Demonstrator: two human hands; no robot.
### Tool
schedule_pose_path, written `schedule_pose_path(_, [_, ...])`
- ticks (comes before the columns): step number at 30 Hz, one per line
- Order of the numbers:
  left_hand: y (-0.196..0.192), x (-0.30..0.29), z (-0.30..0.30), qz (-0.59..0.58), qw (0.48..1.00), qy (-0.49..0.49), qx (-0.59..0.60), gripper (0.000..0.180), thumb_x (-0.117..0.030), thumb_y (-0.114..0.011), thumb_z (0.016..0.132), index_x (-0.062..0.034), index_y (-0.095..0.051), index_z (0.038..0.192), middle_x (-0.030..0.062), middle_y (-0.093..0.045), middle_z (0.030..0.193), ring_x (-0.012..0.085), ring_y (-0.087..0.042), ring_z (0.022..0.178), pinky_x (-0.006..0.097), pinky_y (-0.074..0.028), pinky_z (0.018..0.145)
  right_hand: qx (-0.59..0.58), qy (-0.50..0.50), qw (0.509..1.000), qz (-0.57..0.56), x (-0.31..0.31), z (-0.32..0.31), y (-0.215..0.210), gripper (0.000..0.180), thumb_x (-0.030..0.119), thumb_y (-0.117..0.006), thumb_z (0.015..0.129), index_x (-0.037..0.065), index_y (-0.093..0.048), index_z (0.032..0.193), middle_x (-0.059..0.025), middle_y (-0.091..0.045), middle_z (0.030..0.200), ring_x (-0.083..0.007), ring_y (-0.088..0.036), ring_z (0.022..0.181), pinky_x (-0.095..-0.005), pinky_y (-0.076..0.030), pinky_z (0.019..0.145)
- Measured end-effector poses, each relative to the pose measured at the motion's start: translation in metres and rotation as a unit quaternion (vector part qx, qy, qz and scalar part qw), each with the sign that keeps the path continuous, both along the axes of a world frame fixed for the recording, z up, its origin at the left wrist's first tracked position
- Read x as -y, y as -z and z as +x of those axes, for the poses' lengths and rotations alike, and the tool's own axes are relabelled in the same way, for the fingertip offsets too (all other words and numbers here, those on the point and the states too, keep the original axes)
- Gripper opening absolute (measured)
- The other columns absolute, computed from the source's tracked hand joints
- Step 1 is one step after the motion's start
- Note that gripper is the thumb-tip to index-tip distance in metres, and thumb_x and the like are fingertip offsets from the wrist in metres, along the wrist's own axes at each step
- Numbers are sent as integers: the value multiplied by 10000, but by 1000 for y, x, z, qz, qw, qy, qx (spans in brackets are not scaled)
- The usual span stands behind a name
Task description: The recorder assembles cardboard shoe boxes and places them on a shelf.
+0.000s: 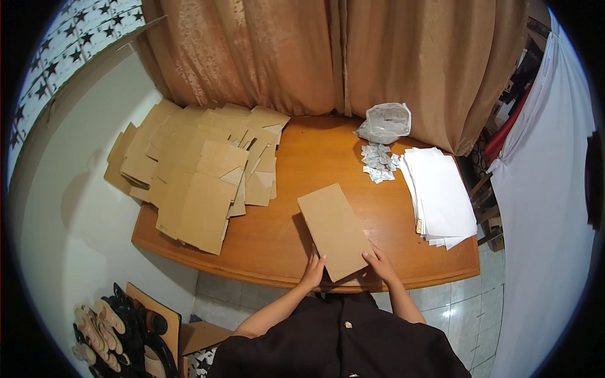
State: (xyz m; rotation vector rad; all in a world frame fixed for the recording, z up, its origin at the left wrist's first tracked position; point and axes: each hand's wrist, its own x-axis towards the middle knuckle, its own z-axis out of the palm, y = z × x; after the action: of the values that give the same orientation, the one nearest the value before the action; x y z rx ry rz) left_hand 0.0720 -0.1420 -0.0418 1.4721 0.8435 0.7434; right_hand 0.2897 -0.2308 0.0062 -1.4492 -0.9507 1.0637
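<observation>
Both hands on the near edge of the tabletop point(277, 242): left hand point(313, 272) and right hand point(380, 261) each curl their fingers round the near corners of a flat brown cardboard box point(334, 230), lying in front of the person. Left, a heap of flattened cardboard blanks point(201, 170). Right, white paper sheets point(439, 195). Farther back, small sachets point(379, 160), a plastic bag point(386, 122), then curtains point(328, 50).

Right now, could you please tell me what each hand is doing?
Left hand: holds the near left edge of the flat cardboard piece.
Right hand: holds its near right edge.
</observation>
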Motion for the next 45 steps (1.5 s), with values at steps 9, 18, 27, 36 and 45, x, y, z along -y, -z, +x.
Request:
schedule_pose_path(9, [-77, 55, -27, -193, 966, -83, 153, 593, -350, -333, 975, -24, -116, 1421, 149, -303, 1382, 215, -288, 1295, 315, -226, 1068, 23, -102, 993, 55, 36, -49, -76, 716, 184, -614, 844, 16, -223, 1419, -165, -246, 1463, -238, -215, 1358, -324, -206, 1077])
schedule_pose_path(18, [-159, 173, -85, -46, 954, -164, 248, 577, -205, -341, 944, -48, -92, 1440, 100, -222, 1455, 204, -235, 1338, 331, -226, 1076, -9, -193, 972, 135, 135, -106, -106, 989, 235, -709, 745, 8, -42, 1440, -183, -136, 1491, -264, -138, 1378, -364, -140, 1096])
schedule_pose_path(27, [-214, 323, -184, -21, 927, -257, 273, 743, -84, -443, 845, -91, -23, 1458, 79, -71, 1508, 204, -88, 1386, 330, -112, 1107, 20, -356, 911, 207, 212, -187, -145, 1104, 221, -769, 672, 31, -3, 1445, -169, -151, 1485, -256, -167, 1368, -383, -163, 1086])
schedule_pose_path(36, [-276, 474, -298, 118, 890, -388, 207, 908, -131, -527, 736, -68, 26, 1453, 107, -23, 1509, 223, -26, 1391, 361, -52, 1108, 15, -486, 813, 319, 266, -319, -215, 1088, 318, -817, 603, 22, -176, 1431, -183, -231, 1463, -316, -249, 1327, -423, -215, 1065])
schedule_pose_path(45, [-354, 666, -436, 262, 812, -514, 85, 973, -228, -564, 742, -53, 90, 1440, 114, 65, 1513, 223, 74, 1392, 384, -16, 1107, -183, -597, 709, 326, 394, -535, -270, 1085, 387, -820, 598, 2, -217, 1413, -171, -290, 1430, -294, -297, 1301, -414, -249, 1051])
